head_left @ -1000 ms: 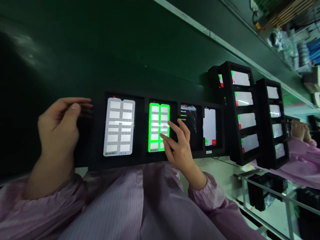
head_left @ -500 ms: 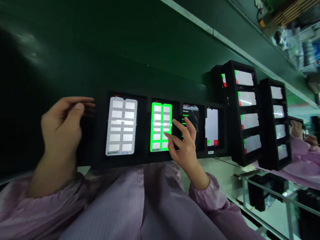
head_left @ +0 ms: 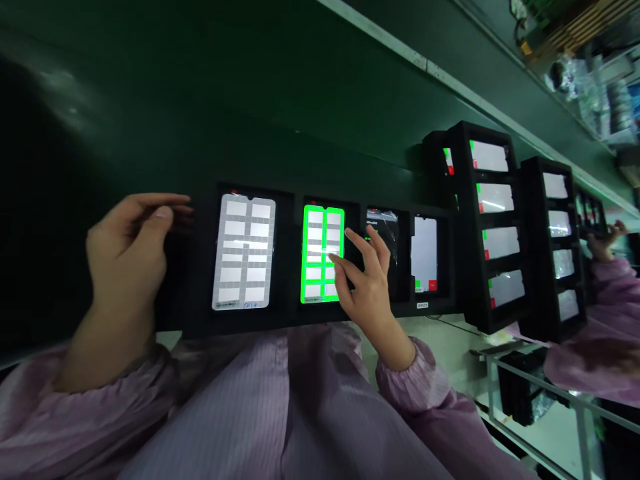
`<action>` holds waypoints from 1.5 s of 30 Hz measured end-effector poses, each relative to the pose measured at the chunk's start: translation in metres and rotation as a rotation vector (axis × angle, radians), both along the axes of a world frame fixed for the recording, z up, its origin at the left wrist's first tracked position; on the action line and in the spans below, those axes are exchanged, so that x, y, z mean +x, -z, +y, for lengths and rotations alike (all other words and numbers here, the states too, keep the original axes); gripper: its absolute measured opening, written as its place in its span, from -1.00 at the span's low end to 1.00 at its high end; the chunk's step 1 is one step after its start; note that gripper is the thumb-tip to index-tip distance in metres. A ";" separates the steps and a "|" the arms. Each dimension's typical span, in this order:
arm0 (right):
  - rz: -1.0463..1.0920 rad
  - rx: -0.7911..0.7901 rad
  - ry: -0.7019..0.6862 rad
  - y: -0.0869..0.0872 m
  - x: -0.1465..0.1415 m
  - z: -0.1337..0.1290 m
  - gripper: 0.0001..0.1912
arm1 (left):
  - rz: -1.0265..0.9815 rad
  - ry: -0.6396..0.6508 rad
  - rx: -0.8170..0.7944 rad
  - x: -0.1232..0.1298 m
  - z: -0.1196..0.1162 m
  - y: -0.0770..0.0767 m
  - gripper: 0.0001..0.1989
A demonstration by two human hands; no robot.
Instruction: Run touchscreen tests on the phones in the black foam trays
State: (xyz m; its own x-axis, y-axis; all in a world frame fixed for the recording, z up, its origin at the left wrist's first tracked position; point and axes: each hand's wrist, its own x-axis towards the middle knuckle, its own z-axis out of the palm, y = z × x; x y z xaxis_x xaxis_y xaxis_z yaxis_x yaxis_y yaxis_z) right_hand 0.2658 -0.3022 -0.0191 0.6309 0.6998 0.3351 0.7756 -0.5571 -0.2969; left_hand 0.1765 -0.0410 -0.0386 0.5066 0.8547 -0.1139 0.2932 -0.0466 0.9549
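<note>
A long black tray [head_left: 287, 253] lies in front of me with phones set in its slots. My right hand [head_left: 369, 273] has its fingers apart and its index fingertip on the second phone [head_left: 314, 253], whose screen shows a grid with green bands along its border, middle and some rows. Beside it on the left, the first phone [head_left: 244, 253] shows a grey and white grid. My left hand [head_left: 130, 250] is at the tray's left end, fingers stretched out and apparently resting on its dark edge. Partly behind my right hand is a dark-screened phone [head_left: 387, 233]; farther right sits a phone with a pale screen [head_left: 425, 250].
To the right, black trays of lit phones [head_left: 493, 327] [head_left: 553, 333] stand side by side, another partly behind them. A co-worker's hand [head_left: 603, 245] shows at the far right. A green work surface [head_left: 225, 100] extends beyond, with a metal frame [head_left: 530, 387] below right.
My right index fingertip has slid a little up the second phone's screen, and another green row has filled in across it. My left hand stays nearly still. The co-worker's arms have shifted.
</note>
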 end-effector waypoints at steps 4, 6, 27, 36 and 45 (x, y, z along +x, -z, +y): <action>0.015 -0.046 -0.086 -0.001 -0.004 0.018 -0.75 | 0.001 0.009 0.003 0.001 0.002 0.002 -0.73; 0.032 -0.058 -0.125 -0.001 -0.005 0.025 -0.75 | -0.005 0.010 0.023 0.002 0.003 0.002 -0.74; 0.007 -0.063 -0.018 0.000 0.012 0.022 -0.73 | 0.013 0.031 0.005 0.002 0.002 -0.004 -0.72; 0.037 -0.075 -0.043 0.000 0.015 0.028 -0.73 | 0.023 0.034 -0.007 0.001 0.006 -0.001 -0.73; -0.083 -0.024 0.081 -0.006 0.033 0.007 -0.71 | 0.093 0.028 0.042 0.002 -0.006 -0.013 -0.68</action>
State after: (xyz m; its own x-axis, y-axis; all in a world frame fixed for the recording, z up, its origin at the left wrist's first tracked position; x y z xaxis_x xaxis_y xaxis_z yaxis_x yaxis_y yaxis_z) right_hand 0.2985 -0.2953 -0.0133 0.6565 0.6563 0.3717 0.7491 -0.6251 -0.2193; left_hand 0.1787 -0.0471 -0.0252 0.5192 0.8454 -0.1255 0.3784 -0.0957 0.9207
